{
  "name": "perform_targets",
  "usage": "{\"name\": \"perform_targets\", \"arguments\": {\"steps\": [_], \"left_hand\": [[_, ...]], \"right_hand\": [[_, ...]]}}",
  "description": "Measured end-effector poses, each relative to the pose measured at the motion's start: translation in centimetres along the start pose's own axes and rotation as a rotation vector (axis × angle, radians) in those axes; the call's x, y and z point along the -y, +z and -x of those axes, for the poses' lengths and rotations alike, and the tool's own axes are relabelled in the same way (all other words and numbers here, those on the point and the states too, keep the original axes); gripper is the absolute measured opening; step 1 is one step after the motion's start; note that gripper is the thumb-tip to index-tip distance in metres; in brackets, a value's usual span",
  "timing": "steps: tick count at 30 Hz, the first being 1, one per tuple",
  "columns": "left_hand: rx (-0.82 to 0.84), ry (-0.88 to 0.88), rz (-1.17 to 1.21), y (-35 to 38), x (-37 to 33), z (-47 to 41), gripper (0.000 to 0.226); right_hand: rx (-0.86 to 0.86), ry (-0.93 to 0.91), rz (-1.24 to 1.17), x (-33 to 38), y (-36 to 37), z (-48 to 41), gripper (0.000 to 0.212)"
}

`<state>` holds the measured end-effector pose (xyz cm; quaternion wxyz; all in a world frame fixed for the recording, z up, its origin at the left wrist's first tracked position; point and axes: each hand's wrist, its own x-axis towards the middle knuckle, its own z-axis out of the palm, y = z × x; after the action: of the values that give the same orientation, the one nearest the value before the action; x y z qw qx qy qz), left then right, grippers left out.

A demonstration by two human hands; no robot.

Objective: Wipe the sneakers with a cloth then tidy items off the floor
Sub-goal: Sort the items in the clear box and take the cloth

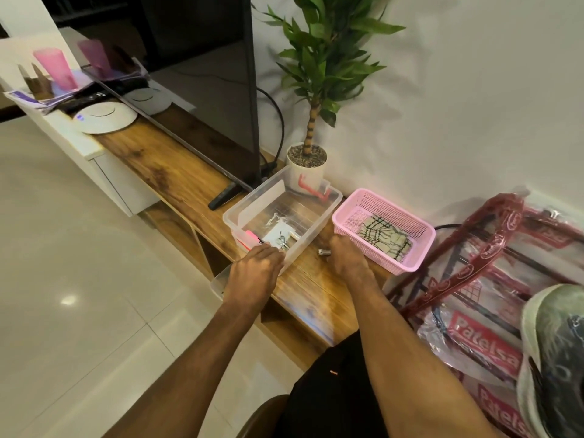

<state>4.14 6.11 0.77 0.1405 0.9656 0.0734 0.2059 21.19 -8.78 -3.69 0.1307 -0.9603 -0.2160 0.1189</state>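
Curled left hand (256, 263) over tub (319, 230) near rim, likely steadying | set right hand (346, 256) at basket (395, 210) near corner, grip untellable | laid cloth (384, 238) in basket, console (164, 159) right end, probably stowed | stood sneaker (556, 352) on rack (474, 279) beyond.

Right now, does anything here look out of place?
A small metal piece lies loose on the wooden shelf between the clear bin and the pink basket. A worn sneaker rests on top of a plastic-wrapped rack at the right.
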Motion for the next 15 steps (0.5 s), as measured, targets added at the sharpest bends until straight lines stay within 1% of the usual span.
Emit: {"name": "perform_targets", "arguments": {"steps": [4,7,10,12,15], "left_hand": [[0.002,0.001,-0.013,0.0,-0.1,0.1,0.020],[0.013,0.000,-0.021,0.0,-0.2,0.1,0.023],[0.012,-0.006,-0.029,-0.1,-0.3,0.2,0.023],[0.010,-0.008,-0.039,-0.1,-0.4,0.2,0.023],[0.002,-0.006,-0.044,0.0,-0.3,0.3,0.022]], "right_hand": [[-0.003,0.031,-0.005,-0.2,0.2,0.9,0.020],[-0.051,0.049,-0.112,-0.2,0.0,1.6,0.021],[-0.224,0.047,-0.297,0.2,-1.2,2.3,0.025],[-0.338,0.025,-0.336,0.6,-2.4,2.8,0.030],[-0.459,-0.026,-0.382,1.7,-4.4,2.6,0.028]]}}
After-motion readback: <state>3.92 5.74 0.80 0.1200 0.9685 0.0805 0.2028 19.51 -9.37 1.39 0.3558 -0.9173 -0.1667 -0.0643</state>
